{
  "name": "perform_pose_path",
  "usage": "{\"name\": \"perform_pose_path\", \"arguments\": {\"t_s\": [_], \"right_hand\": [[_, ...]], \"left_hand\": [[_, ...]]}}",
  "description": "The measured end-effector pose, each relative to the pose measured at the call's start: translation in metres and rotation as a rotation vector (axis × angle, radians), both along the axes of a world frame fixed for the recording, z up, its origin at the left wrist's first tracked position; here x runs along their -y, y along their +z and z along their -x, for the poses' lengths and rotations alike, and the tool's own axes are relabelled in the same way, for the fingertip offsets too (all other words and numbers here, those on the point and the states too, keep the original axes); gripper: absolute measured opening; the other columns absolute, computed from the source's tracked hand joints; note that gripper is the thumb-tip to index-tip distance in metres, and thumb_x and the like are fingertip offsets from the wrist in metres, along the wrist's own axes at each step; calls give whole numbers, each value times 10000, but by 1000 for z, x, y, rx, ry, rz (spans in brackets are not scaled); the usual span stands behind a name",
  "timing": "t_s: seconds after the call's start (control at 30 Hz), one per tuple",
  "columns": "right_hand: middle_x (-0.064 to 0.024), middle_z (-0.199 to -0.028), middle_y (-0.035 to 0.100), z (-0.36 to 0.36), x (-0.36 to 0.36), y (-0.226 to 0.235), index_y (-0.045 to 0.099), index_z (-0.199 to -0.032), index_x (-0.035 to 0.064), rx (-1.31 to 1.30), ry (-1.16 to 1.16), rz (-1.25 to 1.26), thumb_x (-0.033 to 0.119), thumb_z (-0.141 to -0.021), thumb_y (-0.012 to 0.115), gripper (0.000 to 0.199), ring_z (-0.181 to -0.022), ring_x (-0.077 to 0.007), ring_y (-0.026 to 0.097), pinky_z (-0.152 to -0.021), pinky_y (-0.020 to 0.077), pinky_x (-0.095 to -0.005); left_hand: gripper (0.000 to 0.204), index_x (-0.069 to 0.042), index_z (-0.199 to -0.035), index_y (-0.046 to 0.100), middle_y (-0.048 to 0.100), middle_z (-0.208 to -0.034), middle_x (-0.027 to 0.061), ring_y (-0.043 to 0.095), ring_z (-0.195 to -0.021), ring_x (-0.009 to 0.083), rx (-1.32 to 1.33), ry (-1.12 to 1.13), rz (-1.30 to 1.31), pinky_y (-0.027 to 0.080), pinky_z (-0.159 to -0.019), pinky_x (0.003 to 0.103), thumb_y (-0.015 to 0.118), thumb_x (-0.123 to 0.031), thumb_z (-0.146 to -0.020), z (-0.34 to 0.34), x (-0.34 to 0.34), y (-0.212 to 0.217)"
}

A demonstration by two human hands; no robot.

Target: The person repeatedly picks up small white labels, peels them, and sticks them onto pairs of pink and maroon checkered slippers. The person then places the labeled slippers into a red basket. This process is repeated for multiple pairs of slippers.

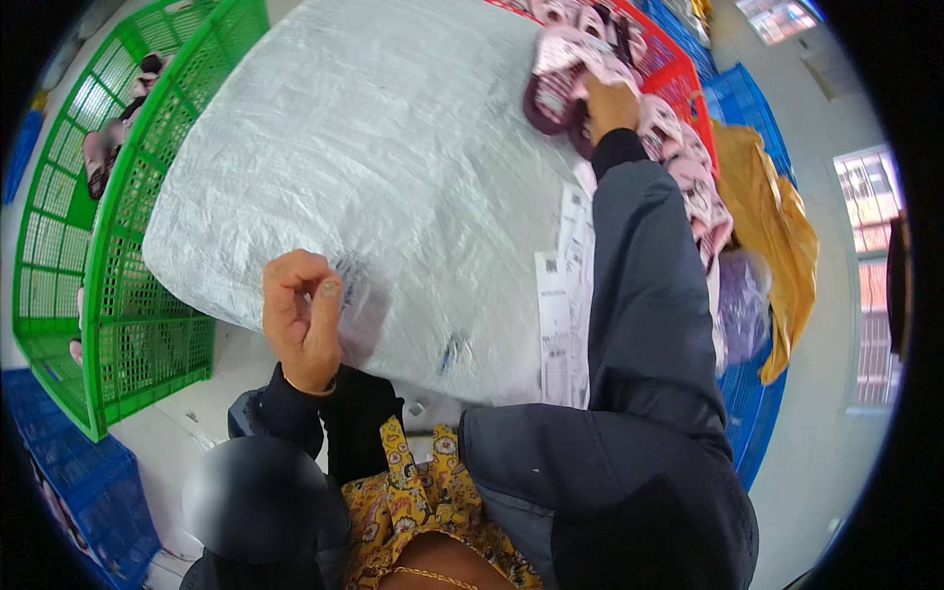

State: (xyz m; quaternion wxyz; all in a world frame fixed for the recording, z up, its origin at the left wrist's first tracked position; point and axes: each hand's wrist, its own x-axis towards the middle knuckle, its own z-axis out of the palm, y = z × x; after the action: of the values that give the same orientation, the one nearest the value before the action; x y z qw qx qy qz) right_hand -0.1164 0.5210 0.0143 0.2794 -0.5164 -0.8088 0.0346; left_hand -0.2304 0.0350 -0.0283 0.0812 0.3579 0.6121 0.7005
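My right hand (612, 106) reaches to the far right, its fingers closed on a pink slipper (575, 61) with a dark maroon sole. A second dark sole shows just under that hand. More pink slippers (693, 187) lie in a row beside my right forearm and in the red crate. Close to me, my left hand (303, 320) hovers over the near left part of the silvery wrapped surface (393, 167). Its fingers are curled in with the thumb pressed against them; whether something small is between them is hidden.
A green mesh crate (147, 226) with slippers stands at left. At far right is a red crate (669, 64). Printed paper sheets (565, 305) lie along the right edge. Beyond them are a yellow-brown sheet (762, 226), a purple bagged bundle (742, 305) and blue crates (752, 103).
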Motion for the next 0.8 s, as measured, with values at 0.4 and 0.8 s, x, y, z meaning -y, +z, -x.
{"name": "perform_pose_path", "arguments": {"t_s": [0.4,0.8], "right_hand": [[-187,-734,641,-18,328,27,606,-748,-9,-560,317,416,216,-718,746,266,-695,-339,638,-631,478,-431],[-104,-868,707,-87,372,17,659,-977,4,-721,521,543,165,-867,695,199,-770,-177,690,-684,544,-312]], "left_hand": [[601,-34,-1420,467,482,-1411,152,443,-1304,298,-302,-166,12,340,-1084,424,579,-403,-959,5,-11,0],[251,-7,-1133,665,623,-1220,152,580,-1133,272,-266,75,200,443,-993,354,573,-176,-972,27,-15,-20]]}}
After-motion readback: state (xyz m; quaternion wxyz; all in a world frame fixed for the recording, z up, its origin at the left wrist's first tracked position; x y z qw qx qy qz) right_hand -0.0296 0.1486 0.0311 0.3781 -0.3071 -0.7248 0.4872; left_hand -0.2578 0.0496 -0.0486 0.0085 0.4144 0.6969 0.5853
